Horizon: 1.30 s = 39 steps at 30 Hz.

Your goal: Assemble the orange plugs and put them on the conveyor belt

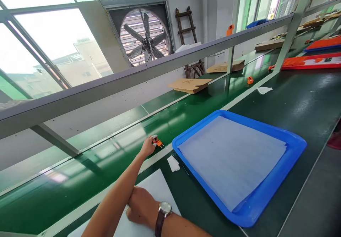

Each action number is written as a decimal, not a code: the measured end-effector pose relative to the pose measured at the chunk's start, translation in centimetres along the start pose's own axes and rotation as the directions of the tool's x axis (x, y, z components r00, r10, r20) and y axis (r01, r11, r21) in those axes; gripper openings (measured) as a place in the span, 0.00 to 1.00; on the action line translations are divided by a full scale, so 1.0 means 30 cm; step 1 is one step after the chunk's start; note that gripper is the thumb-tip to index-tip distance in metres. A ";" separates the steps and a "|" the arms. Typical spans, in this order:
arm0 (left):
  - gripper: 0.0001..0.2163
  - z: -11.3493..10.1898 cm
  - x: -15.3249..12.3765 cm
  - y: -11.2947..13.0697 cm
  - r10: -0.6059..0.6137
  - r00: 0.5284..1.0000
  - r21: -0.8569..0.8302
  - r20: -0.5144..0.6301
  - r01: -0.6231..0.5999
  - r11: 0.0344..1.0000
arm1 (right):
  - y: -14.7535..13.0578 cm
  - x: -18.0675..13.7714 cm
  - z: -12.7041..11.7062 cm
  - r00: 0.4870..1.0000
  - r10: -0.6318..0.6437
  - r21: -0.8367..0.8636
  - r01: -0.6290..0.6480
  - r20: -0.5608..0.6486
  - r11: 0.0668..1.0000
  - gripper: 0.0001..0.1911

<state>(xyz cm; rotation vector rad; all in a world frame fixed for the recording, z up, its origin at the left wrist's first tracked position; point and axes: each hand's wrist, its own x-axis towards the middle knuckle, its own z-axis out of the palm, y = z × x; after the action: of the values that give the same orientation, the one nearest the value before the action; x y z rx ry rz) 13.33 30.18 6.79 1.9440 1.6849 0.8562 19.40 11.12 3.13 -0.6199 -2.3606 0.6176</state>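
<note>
My left hand (149, 146) reaches out over the green conveyor belt (112, 159). White covers sit on its fingertips, which close on a small orange plug (158, 143) with two metal prongs pointing right. Nearer to me, my right hand (144, 205) wears a wristwatch and is beside my left forearm, above a white sheet (157, 185). Its fingers are curled under; what they hold, if anything, is hidden. To the right lies a blue tray (295, 143) lined with a pale sheet (234, 159).
Small white paper pieces (173, 163) lie beside the tray. Farther along the belt is another orange piece (249, 80). A flat cardboard box (189, 85) rests beyond the belt. A grey metal rail (149, 70) crosses above. At far right stands a red tray (311, 62) with orange parts.
</note>
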 end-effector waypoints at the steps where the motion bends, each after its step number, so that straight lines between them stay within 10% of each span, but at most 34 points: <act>1: 0.16 -0.009 -0.016 0.007 -0.014 1.000 -0.027 -0.008 0.014 1.000 | 0.000 0.001 -0.002 1.000 -0.007 -0.002 0.007 0.001 1.000 0.15; 11: 0.23 -0.277 -0.572 0.131 -0.179 0.984 -0.471 0.020 0.167 0.866 | 0.005 0.007 0.025 0.999 0.040 0.030 -0.040 -0.012 0.999 0.06; 20: 0.18 -0.366 -1.118 0.021 -0.415 0.907 -0.592 0.071 0.373 0.714 | -0.006 -0.018 0.015 0.998 0.057 0.195 -0.059 0.015 0.979 0.12; 26: 0.16 -0.372 -1.217 -0.030 -0.379 0.923 -0.783 0.068 0.285 0.553 | -0.036 -0.010 -0.002 0.990 0.126 0.287 -0.139 0.064 0.948 0.12; 39: 0.15 -0.350 -1.265 -0.158 -0.283 0.902 -0.354 -0.326 0.161 0.921 | -0.236 0.009 0.014 0.877 0.135 0.623 -0.428 0.461 0.655 0.19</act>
<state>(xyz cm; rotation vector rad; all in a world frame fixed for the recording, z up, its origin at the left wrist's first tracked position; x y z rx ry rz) -0.09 -7.07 4.56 1.3988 1.7937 1.3752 16.99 5.62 6.93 -0.5357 -2.0779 1.8435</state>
